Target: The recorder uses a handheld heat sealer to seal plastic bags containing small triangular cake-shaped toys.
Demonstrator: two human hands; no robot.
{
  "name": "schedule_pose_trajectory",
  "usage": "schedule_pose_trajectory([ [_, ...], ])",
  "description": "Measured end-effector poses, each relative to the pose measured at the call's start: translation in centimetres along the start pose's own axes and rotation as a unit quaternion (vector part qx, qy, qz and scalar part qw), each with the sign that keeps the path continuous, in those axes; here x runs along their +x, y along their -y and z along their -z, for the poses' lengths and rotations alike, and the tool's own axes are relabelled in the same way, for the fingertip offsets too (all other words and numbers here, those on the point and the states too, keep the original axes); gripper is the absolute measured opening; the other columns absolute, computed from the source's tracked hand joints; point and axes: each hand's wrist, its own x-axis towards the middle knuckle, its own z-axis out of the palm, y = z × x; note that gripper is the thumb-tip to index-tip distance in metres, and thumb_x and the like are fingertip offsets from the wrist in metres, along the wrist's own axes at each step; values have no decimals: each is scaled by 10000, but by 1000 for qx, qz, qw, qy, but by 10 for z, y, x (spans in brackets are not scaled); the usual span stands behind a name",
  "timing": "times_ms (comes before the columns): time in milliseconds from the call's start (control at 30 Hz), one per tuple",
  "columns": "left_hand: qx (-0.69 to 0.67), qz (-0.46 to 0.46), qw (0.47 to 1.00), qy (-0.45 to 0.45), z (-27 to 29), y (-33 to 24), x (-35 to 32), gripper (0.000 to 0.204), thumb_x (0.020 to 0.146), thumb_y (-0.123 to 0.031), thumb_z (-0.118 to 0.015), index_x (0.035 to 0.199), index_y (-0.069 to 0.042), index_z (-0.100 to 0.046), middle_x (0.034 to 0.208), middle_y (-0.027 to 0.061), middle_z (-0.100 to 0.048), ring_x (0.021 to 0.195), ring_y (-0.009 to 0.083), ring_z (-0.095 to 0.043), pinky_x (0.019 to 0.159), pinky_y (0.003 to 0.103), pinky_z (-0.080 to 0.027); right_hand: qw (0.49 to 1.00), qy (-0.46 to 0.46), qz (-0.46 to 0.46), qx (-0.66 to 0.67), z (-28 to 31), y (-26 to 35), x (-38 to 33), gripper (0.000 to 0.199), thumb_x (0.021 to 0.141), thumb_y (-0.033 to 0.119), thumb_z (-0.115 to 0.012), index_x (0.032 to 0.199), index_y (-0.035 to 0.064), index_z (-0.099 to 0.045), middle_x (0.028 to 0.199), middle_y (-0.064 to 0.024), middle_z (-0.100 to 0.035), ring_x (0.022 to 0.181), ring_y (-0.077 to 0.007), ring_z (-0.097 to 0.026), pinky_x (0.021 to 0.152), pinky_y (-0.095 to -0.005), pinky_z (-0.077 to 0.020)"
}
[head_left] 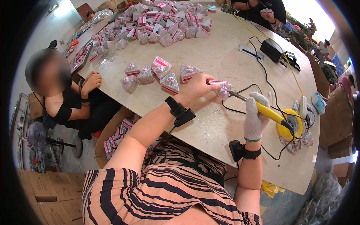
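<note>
My left hand (195, 89) pinches a toy cake slice (224, 91), a small wedge with a pink band, a glittery top and a pale swirl. In my right hand (253, 119), which wears a white knit glove, is a yellow-handled soldering iron (270, 113). Its metal tip reaches left to the slice and appears to touch its top edge. Just left of my left hand lies another cake slice (189, 72). Several more slices form a loose group beyond my left forearm, among them one slice (170, 83).
A large heap of cake slices (161, 23) covers the table's (228, 45) far side. Black cords and a yellow cable (288, 62) run across the right, near a yellow spool (290, 125). One person (71, 93) sits at left; another (262, 13) works opposite. A carton (103, 144) holds more slices.
</note>
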Motion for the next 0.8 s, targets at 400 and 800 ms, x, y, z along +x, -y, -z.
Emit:
schedule_pose_trajectory([
  [400, 51, -14, 999, -3, 3, -8, 1, 391, 736, -232, -724, 980, 59, -632, 872, 130, -655, 760, 164, -623, 700, 277, -487, 1000, 24, -6, -10, 2, -2, 1, 161, 832, 36, -624, 991, 49, -609, 955, 2, -580, 867, -72, -508, 774, -213, -415],
  [800, 53, -83, 994, -39, -1, 0, 2, 337, 720, -233, -706, 884, 57, -654, 737, 169, -647, 647, 212, -617, 619, 312, -477, 999, 24, -23, 10, 1, 2, 0, 156, 834, 45, -630, 989, 51, -612, 963, -5, -585, 879, -79, -514, 786, -221, -419],
])
